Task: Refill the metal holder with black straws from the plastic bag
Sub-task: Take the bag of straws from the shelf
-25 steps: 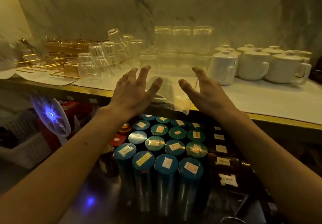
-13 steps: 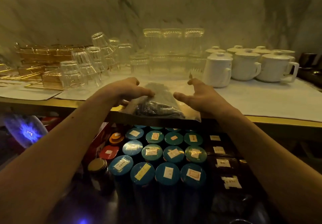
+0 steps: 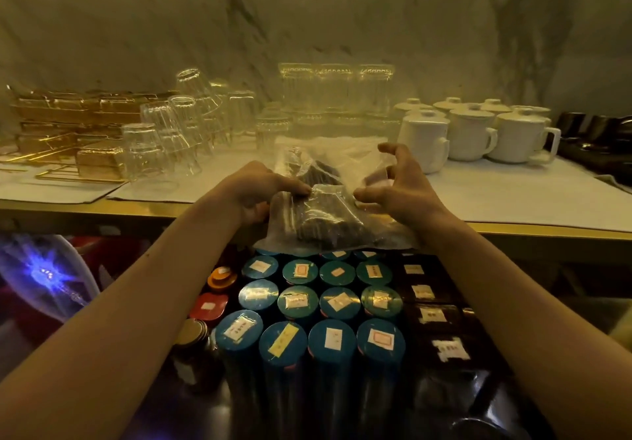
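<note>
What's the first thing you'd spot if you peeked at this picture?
Right in the middle, the left hand and right hand hold a crinkly plastic bag of black straws over the counter edge. Below it stand rows of teal-lidded canisters, and white lidded mugs sit at the back right.

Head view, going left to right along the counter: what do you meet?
Gold wire racks → upturned glasses → left hand → bag of black straws → right hand → white lidded mugs.

Clear plastic bag [image 3: 337, 215] of black straws [image 3: 318, 226] between left hand [image 3: 254, 190] and right hand [image 3: 402, 183]
</note>
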`<move>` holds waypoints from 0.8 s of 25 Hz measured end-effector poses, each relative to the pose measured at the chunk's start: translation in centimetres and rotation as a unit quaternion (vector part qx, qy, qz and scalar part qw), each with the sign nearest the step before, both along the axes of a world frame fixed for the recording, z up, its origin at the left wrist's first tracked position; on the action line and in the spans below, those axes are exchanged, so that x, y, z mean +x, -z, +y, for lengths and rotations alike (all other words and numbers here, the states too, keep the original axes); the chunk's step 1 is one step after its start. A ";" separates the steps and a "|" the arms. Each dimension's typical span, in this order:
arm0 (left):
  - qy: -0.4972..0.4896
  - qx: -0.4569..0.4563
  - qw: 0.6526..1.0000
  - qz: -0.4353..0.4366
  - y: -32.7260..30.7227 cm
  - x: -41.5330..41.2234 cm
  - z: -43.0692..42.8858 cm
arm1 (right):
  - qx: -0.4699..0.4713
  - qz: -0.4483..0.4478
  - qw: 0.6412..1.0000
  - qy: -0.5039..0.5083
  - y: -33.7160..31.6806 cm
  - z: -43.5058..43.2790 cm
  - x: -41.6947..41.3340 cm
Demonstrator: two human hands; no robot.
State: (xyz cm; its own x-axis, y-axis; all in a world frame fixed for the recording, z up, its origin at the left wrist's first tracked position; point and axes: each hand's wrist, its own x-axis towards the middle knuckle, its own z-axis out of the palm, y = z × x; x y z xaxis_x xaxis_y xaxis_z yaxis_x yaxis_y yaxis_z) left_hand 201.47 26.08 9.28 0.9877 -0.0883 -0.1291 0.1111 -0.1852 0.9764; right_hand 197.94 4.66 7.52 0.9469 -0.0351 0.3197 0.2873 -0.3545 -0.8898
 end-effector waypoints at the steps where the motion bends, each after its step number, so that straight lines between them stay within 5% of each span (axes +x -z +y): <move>1: 0.016 -0.041 0.999 0.002 0.1 -0.5 0.1 | 0.012 -0.012 1.000 0.001 0.1 0.0 -0.3; 9: 0.064 -0.180 0.980 -0.062 1.8 -4.5 1.4 | 0.051 -0.090 0.994 0.023 1.1 1.5 -3.6; 20: 0.132 -0.263 0.953 -0.069 8.1 -9.8 2.4 | 0.088 0.012 0.996 -0.012 4.3 2.8 -10.5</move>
